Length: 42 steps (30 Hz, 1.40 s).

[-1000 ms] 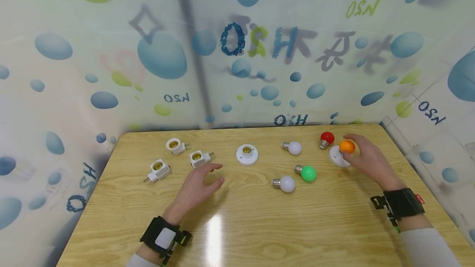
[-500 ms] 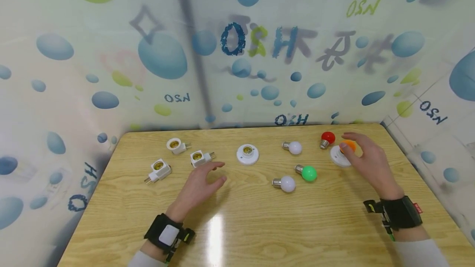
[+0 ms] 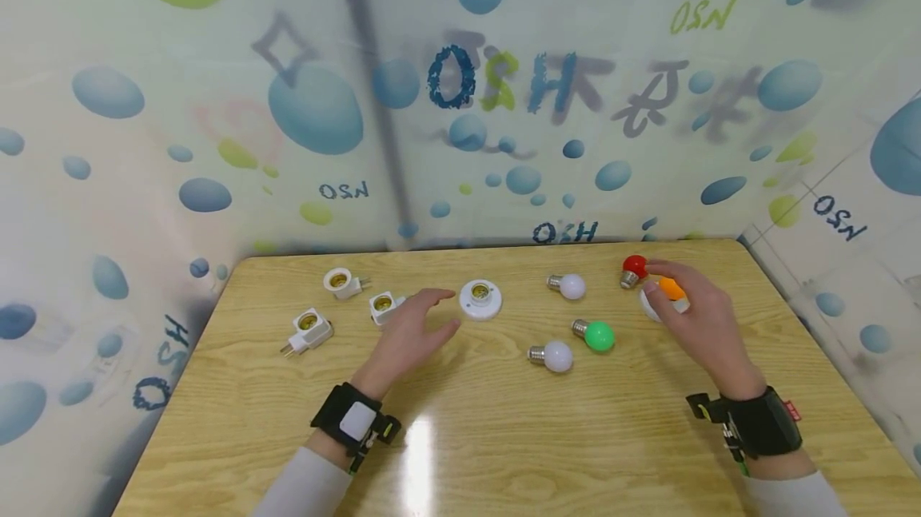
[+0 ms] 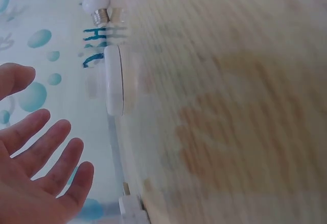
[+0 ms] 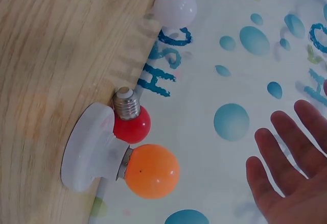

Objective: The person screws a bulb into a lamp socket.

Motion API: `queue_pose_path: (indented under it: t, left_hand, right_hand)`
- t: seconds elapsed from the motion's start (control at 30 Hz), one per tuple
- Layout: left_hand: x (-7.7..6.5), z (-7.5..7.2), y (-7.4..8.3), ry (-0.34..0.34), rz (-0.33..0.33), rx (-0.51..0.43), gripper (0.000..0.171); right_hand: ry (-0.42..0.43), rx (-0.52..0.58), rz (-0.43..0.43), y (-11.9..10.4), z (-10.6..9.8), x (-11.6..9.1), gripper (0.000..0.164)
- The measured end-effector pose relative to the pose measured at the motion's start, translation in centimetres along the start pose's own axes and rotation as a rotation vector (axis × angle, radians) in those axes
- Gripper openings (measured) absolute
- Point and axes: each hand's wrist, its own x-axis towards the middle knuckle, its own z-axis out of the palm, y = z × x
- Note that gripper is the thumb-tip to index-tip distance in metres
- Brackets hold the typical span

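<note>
My left hand (image 3: 410, 337) hovers over the table with its fingers relaxed and holds nothing. Just beyond its fingertips sits a round white lamp holder (image 3: 480, 309), its socket facing up. My right hand (image 3: 701, 321), also holding nothing, hangs with parted fingers in front of a second round lamp holder (image 5: 87, 147). An orange bulb (image 5: 152, 172) stands in that holder's socket, part of its metal cap showing. Beside it lies a red bulb (image 3: 635, 268), whose edge my right fingertips overlap in the head view.
Two white bulbs, one farther back (image 3: 572, 286) and one nearer (image 3: 557, 356), lie mid-right beside a green bulb (image 3: 599, 336). Three white plug-in sockets lie at left: a round one (image 3: 338, 282) and two square ones (image 3: 312, 328). A patterned curtain (image 3: 468, 165) hangs behind the table.
My right hand has drawn away from the orange bulb, shifting left toward the red bulb. My left hand has moved right and slightly forward, toward the round lamp holder.
</note>
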Motion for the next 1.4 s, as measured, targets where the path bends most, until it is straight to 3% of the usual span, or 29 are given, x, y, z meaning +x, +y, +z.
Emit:
queue_pose_path:
  t: [0.27,0.73,1.03,1.4]
  left_hand:
    - [2.5,1.0,0.5,-0.030,0.000,0.040,0.053]
    - [6.0,2.6,0.5,-0.191,-0.050,0.170,0.056]
    - [7.2,3.4,0.5,-0.234,-0.061,0.221,0.054]
    - [7.1,3.2,0.8,-0.216,-0.054,0.219,0.044]
  right_hand:
    - [-0.011,0.004,-0.028,-0.6,0.3,-0.4,0.032]
    - [-0.006,-0.016,-0.085,-1.4,0.8,-0.8,0.028]
    - [-0.042,-0.028,-0.094,-1.8,1.1,-1.0,0.031]
    - [-0.051,-0.032,-0.109,-2.1,1.3,-0.9,0.031]
